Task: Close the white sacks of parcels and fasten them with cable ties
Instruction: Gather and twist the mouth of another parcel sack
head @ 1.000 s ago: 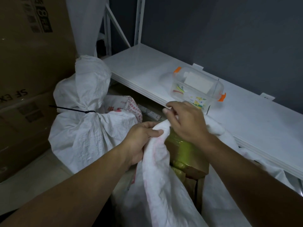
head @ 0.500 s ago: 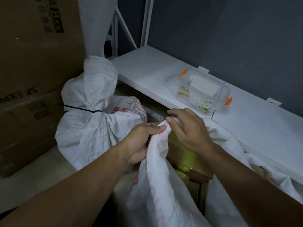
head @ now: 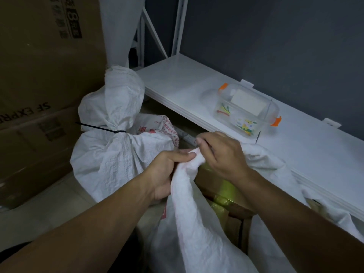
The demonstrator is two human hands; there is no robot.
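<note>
An open white woven sack [head: 189, 219] stands in front of me with cardboard parcels wrapped in yellow-green tape [head: 222, 190] showing in its mouth. My left hand [head: 167, 170] grips a bunched fold of the sack's rim. My right hand [head: 220, 152] pinches the same rim just beside it, fingers curled over the cloth. Behind on the left stands a second white sack [head: 116, 146], its neck gathered and fastened with a black cable tie [head: 102, 129]. A clear plastic box [head: 248, 111] with orange clips holds coloured cable ties on the shelf.
A white shelf board [head: 197, 89] runs along the dark wall on the right, and the open sack's far rim drapes over its edge. Large brown cardboard boxes [head: 39, 79] stand at the left. A printed red-and-white sack [head: 157, 125] lies behind the tied one.
Both hands keep their hold on the sack's rim and have gathered it slightly closer together. The view has shifted a little left and down.
</note>
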